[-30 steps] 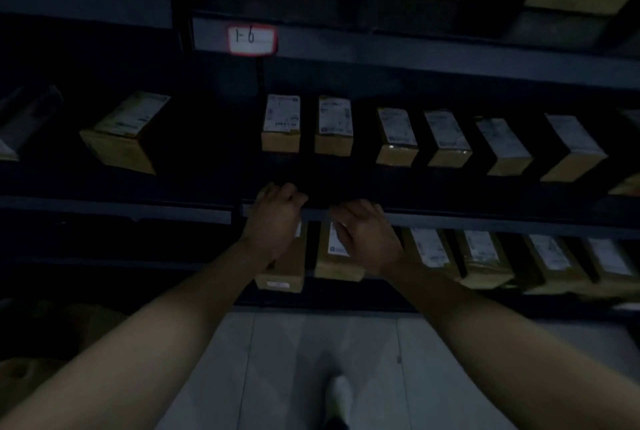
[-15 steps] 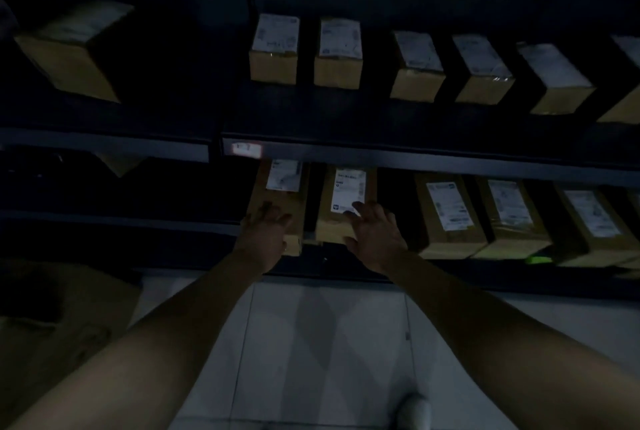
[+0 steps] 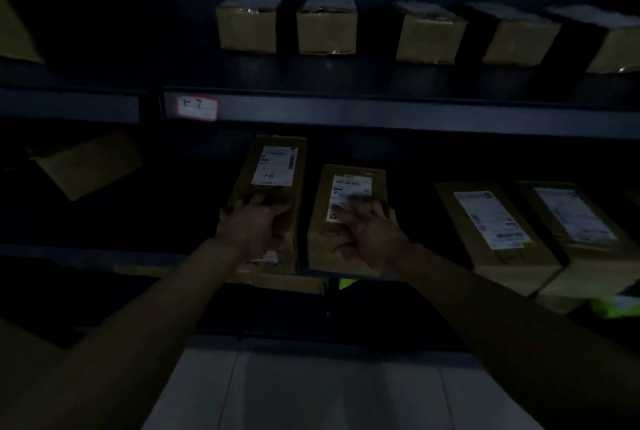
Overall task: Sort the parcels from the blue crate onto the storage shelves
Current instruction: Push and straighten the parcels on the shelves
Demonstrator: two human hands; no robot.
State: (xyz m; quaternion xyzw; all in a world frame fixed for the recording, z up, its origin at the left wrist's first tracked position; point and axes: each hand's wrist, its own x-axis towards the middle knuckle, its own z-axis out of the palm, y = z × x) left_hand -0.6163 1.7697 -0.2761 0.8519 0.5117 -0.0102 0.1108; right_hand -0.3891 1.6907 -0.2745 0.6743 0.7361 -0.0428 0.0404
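Two brown cardboard parcels with white labels lie side by side on the dim lower shelf (image 3: 69,256). My left hand (image 3: 256,225) rests flat on top of the left parcel (image 3: 277,159), whose label is hand-marked "1-8". My right hand (image 3: 370,232) lies with spread fingers on the right parcel (image 3: 349,180), covering part of its label. The left parcel's near end sticks out past the shelf edge. No blue crate is in view.
A shelf beam (image 3: 415,114) tagged "1-7" (image 3: 197,107) runs just above the hands. Several small boxes (image 3: 247,28) line the upper shelf. Two larger parcels (image 3: 491,222) sit to the right, and a tilted one (image 3: 86,166) to the left. Pale floor tiles (image 3: 311,388) lie below.
The view has dropped and closed in on the lower shelf. Both hands have moved from the shelf beam forward onto the tops of the two parcels.
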